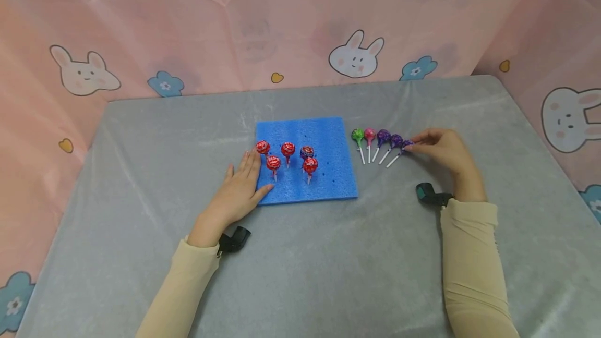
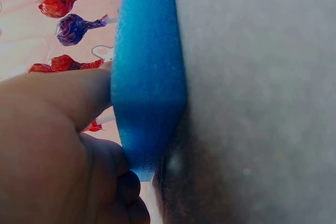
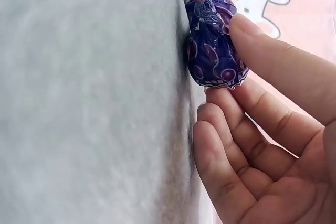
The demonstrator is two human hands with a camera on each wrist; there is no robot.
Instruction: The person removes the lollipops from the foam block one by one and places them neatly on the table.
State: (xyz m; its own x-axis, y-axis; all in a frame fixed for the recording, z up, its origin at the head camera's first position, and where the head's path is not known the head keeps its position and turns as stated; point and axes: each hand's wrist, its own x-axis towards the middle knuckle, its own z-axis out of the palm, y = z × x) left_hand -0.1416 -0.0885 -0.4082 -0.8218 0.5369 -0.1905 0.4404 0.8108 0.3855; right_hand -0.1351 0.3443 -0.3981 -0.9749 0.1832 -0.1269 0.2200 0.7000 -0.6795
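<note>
A blue foam board [image 1: 328,186] lies on the table with several wrapped lollipops standing upright in it, including a red lollipop [image 1: 310,165] and a dark blue-and-red lollipop [image 1: 307,152]. My left hand [image 1: 237,189] rests along the board's left edge, fingers straight and thumb on its front corner. To the right of the board is a row of lollipops: a green one [image 1: 358,134], a pink one [image 1: 369,135] and several purple ones. My right hand [image 1: 443,153] pinches the head of the rightmost purple lollipop [image 3: 215,59] between thumb and fingers; it lies at the table surface.
Grey cloth covers the table [image 1: 338,265]. A pink curtain [image 1: 291,25] with rabbits and flowers hangs behind and at the sides. Small dark holes dot the right part of the board. A black wrist camera [image 1: 235,240] sits on each wrist.
</note>
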